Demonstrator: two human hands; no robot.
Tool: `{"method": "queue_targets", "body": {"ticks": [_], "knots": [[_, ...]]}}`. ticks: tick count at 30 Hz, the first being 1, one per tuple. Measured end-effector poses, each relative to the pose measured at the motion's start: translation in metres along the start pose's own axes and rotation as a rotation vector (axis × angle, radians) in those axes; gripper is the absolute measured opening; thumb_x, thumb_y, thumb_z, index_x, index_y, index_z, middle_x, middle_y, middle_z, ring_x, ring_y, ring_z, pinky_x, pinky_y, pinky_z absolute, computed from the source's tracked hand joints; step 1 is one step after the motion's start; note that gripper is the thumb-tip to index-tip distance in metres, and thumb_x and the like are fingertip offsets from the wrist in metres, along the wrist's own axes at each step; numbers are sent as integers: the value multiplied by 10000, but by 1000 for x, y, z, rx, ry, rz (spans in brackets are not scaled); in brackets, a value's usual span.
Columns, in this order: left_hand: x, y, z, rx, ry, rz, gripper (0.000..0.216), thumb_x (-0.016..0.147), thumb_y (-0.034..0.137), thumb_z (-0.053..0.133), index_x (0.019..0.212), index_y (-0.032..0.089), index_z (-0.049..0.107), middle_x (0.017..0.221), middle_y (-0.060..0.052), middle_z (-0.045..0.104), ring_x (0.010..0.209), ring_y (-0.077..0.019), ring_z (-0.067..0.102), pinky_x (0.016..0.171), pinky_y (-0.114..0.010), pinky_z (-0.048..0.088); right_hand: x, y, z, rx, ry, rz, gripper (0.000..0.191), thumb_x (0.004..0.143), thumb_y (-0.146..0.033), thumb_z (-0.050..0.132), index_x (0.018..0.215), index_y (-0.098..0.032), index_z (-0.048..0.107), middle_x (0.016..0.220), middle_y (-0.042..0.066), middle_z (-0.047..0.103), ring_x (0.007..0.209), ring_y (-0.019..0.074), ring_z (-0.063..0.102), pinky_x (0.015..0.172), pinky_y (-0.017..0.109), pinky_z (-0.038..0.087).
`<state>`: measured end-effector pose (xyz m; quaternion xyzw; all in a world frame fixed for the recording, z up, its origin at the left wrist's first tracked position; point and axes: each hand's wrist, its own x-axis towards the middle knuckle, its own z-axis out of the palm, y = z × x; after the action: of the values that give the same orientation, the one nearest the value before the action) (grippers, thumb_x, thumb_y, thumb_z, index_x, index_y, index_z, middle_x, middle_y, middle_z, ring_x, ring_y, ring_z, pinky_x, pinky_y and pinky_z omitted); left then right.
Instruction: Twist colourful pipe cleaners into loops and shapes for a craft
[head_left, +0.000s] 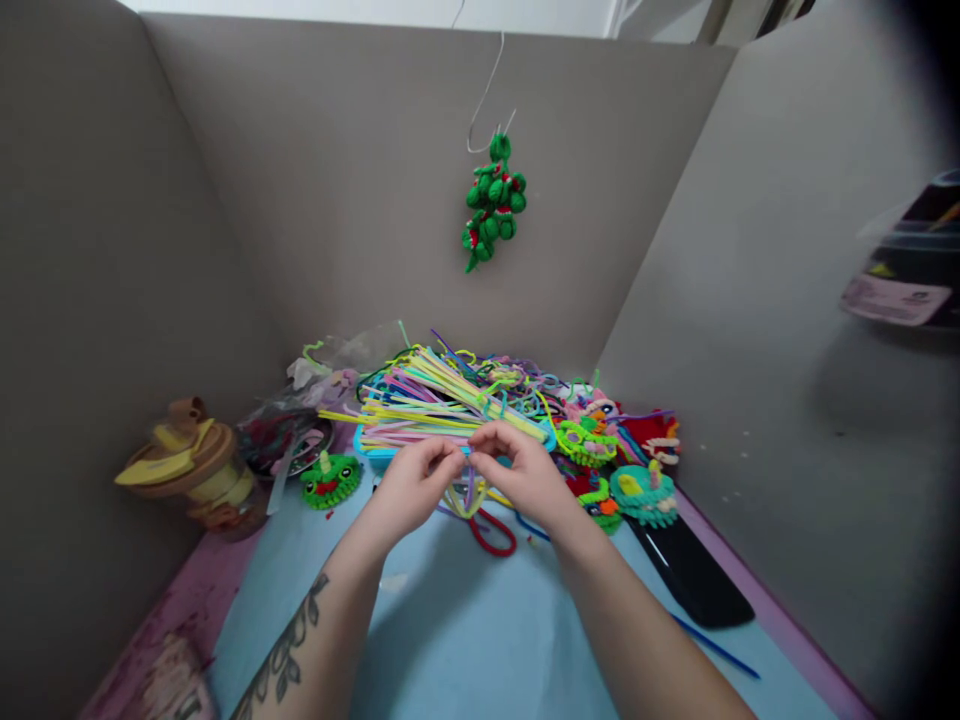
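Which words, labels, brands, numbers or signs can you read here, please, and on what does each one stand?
No text can be read.
Pink label on the dark item at far right: marks too small and blurred.
Pale pink item at lower left: dark mark, unclear whether lettering.

Between the fingers (pixel 495 437), the thin pipe cleaners (pixel 471 492) look fuzzy and matt. Just beyond them, the bundled chenille stems (pixel 450 385) have the same soft nap, over a blue tray (pixel 381 453) of what looks like smooth plastic. Left of the fingers, the green frog-like face (pixel 330 483) shows a rough, tufted pile. To their right, the black slab (pixel 697 575) is smooth with a glossy streak. High above them, a thin metal-looking wire (pixel 493 78) carries a fuzzy green ornament (pixel 495 190) before a matt grey panel (pixel 360 180). Below, the pale blue sheet (pixel 465 630) is matt, cloth or paper unclear.
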<state>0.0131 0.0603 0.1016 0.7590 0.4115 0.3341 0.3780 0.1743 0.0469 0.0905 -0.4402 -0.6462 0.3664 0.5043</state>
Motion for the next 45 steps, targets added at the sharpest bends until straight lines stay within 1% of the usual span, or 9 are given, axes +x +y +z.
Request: {"method": "queue_targets", "body": {"ticks": [5, 8, 12, 18, 23, 27, 30, 36, 45], "knots": [[1, -2, 6, 17, 142, 1, 228, 835, 311, 449, 663, 171, 503, 620, 22, 485, 595, -122, 434, 548, -227, 331, -2, -3, 3, -104, 50, -42, 105, 745, -205, 610, 835, -171, 653, 789, 30, 685, 742, 162, 628, 704, 282, 489], [2, -4, 9, 55, 181, 9, 227, 847, 310, 434, 679, 175, 505, 630, 17, 495, 601, -128, 444, 551, -230, 330, -2, -3, 4, -109, 63, -60, 126, 735, -190, 619, 852, -174, 664, 777, 26, 696, 734, 164, 635, 705, 284, 496], [2, -6, 8, 77, 156, 26, 219, 853, 303, 425, 696, 174, 509, 644, 13, 504, 612, -132, 449, 566, -235, 339, -2, -2, 4, -118, 92, -62, 137, 726, -180, 631, 853, -190, 681, 785, 27, 705, 735, 172, 638, 717, 295, 497], [0, -3, -1, 86, 6, 39, 223, 839, 285, 429, 670, 170, 519, 635, 15, 498, 611, -130, 451, 561, -232, 337, -2, -2, 5, -153, 78, -51, 142, 725, -180, 631, 847, -204, 700, 789, 32, 705, 742, 187, 634, 726, 314, 489], [-1, 0, -2, 109, 17, 64, 200, 829, 245, 431, 657, 172, 502, 623, 22, 491, 593, -121, 435, 553, -226, 326, -2, -3, 2, -204, -6, -105, 221, 750, -169, 615, 952, -211, 691, 811, 32, 695, 781, 185, 620, 762, 321, 465], [-1, -1, 1, 96, 37, 72, 198, 834, 236, 429, 668, 170, 514, 656, 12, 535, 621, -126, 472, 584, -227, 353, -2, -4, 1, -228, -17, -113, 201, 755, -176, 617, 936, -215, 693, 796, 27, 683, 771, 178, 606, 747, 316, 459], [0, -4, 3, 103, 88, 57, 208, 846, 258, 424, 697, 169, 539, 669, 3, 561, 630, -135, 496, 596, -237, 366, -2, -5, 2, -217, -14, -97, 188, 750, -192, 622, 924, -207, 692, 777, 27, 673, 751, 174, 598, 729, 312, 462], [0, -5, 9, 212, 181, 67, 189, 845, 239, 425, 709, 176, 539, 686, -9, 580, 643, -149, 519, 598, -249, 366, -1, -2, 4, -70, -15, 20, 184, 766, -266, 615, 904, -188, 709, 894, 64, 693, 828, 196, 613, 760, 331, 476], [0, -7, 12, 229, 155, 81, 180, 833, 196, 401, 702, 182, 524, 685, -8, 566, 638, -147, 510, 590, -246, 362, -1, 1, 4, 53, -30, 132, 203, 708, -321, 673, 825, -163, 723, 801, 55, 698, 732, 183, 603, 678, 302, 469]]}}
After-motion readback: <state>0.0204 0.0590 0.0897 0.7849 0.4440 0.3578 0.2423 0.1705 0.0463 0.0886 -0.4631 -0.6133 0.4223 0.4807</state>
